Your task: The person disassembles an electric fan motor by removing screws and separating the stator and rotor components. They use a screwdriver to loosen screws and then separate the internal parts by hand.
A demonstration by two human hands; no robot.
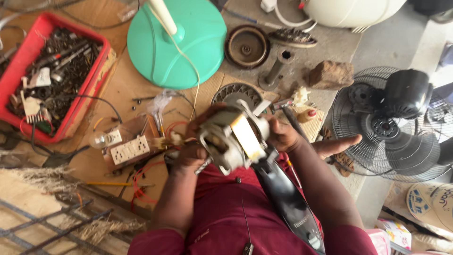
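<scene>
Nearest the camera, a black fan housing (pixel 288 198) lies across the person's lap, its long axis running from the lower right up toward the hands. Just above its upper end both hands hold a fan motor (pixel 233 139), raised off the surface and roughly midway between them. Left hand (pixel 196 141) wraps the motor's left side, fingers curled round the casing in a clenched grip, with a threaded shaft poking out below it toward the lap. Right hand (pixel 281 134) closes on the motor's right side from behind; its grip looks firm on the casing, though the fingertips are hidden by the motor body. So the motor lies between the two grips, about equally close to each, and its axis slants from upper right to lower left, shaft end nearer the left hand. Thin wires trail from the motor's left toward a socket board (pixel 128 150) with a bulb (pixel 96 140) beside it on the cardboard. Another person's hand (pixel 337 145) reaches in from the right, palm open, just beside the right forearm and apart from the motor. Farther off sit a red tray (pixel 28 52) of screws and tools at upper left, a green fan base (pixel 198 52) at top, a round metal cover (pixel 247 47), and a fan grille (pixel 391 146) with a dark motor cap at right.
</scene>
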